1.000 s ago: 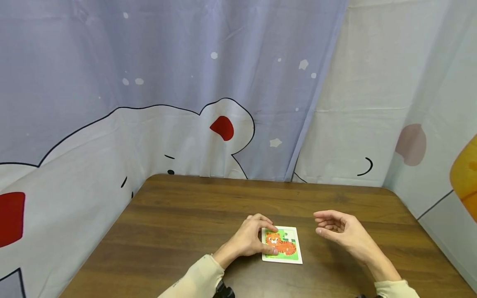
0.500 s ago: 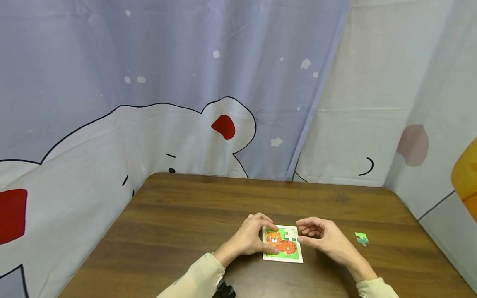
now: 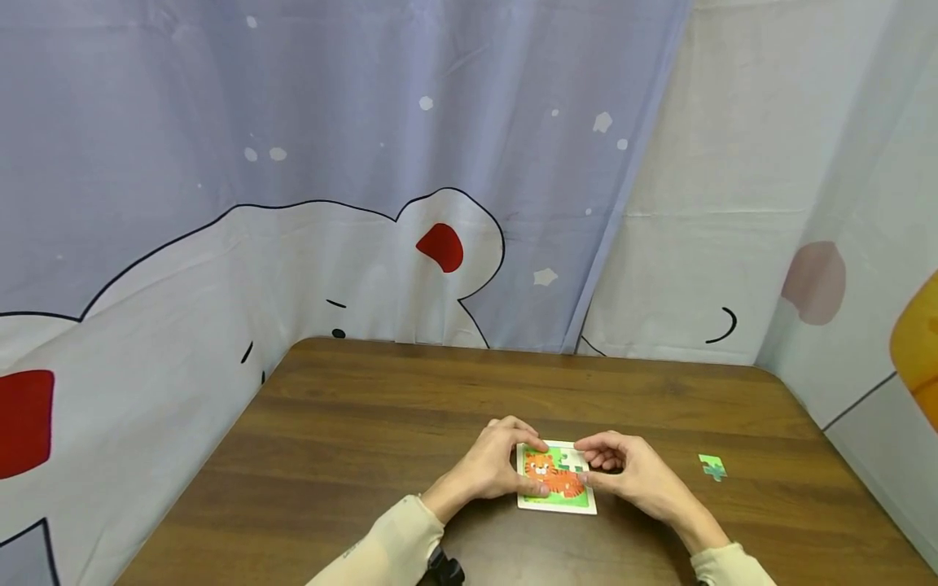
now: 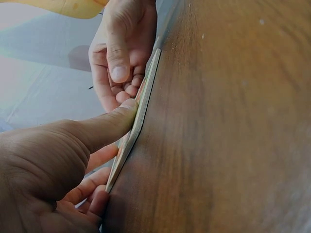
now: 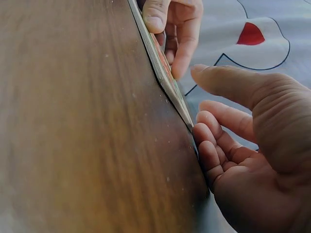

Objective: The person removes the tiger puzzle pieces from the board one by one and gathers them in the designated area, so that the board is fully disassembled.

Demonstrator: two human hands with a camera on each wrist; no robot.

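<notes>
A small square tiger jigsaw puzzle (image 3: 560,486) with a pale frame lies flat on the table, with a gap in its upper right part. My left hand (image 3: 487,464) holds the board at its left side, thumb over the picture and index finger by the far edge. From the right, my right hand (image 3: 633,476) reaches the board's right edge with bent fingers. In the right wrist view that hand's thumb (image 5: 223,82) stands off the board and nothing is seen in its grasp. One loose green puzzle piece (image 3: 712,466) lies to the right of the right hand.
The brown wooden table (image 3: 352,423) carries the puzzle. Behind it and along both sides hang printed curtains (image 3: 366,268) that meet the table's edges. Pale sleeves (image 3: 388,541) cover both forearms.
My right hand has moved left to the board's right edge, uncovering the loose green piece. The left hand keeps its place on the board.
</notes>
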